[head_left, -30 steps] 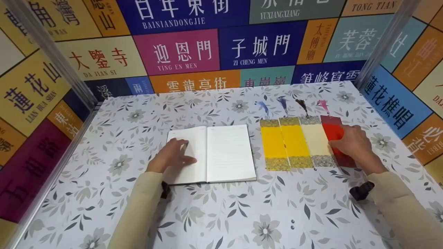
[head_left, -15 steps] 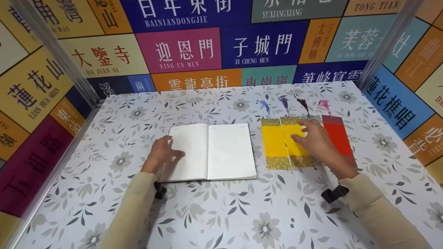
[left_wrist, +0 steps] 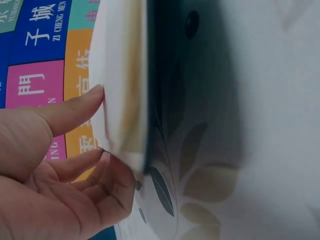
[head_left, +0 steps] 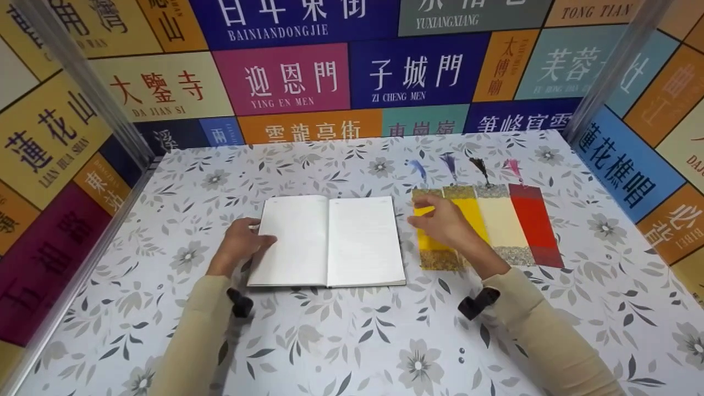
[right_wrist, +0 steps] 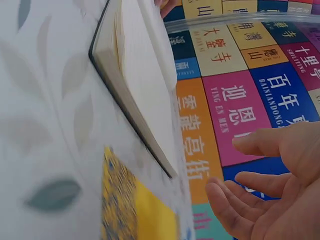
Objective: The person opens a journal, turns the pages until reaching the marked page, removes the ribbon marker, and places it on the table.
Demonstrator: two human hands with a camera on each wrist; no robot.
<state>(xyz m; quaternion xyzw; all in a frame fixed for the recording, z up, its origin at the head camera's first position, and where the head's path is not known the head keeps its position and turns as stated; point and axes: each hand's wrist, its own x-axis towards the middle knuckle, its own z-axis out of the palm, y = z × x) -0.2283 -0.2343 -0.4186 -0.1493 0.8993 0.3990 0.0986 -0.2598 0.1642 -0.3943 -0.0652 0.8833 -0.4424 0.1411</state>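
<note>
An open notebook (head_left: 366,242) with blank-looking white pages lies in the middle of the table. My left hand (head_left: 236,245) grips its left edge, thumb on top of the page and the other fingers at the side; the left wrist view shows thumb and fingers (left_wrist: 75,145) at the page edge. My right hand (head_left: 443,220) hovers over the leftmost yellow bookmark (head_left: 438,258), its fingers relaxed and bent with nothing between them. To its right lie a second yellow bookmark (head_left: 473,212), a cream bookmark (head_left: 503,225) and a red bookmark (head_left: 536,225), each with a tassel at its top.
The tabletop (head_left: 330,341) has a grey leaf and flower pattern. Behind and at both sides stand panels (head_left: 280,77) with coloured blocks of Chinese lettering. A dark wrist camera (head_left: 478,303) sits at the right cuff.
My right hand has travelled left from the red bookmark, across the row, to the leftmost yellow one. My left hand has slid outward from the page to the notebook's left edge.
</note>
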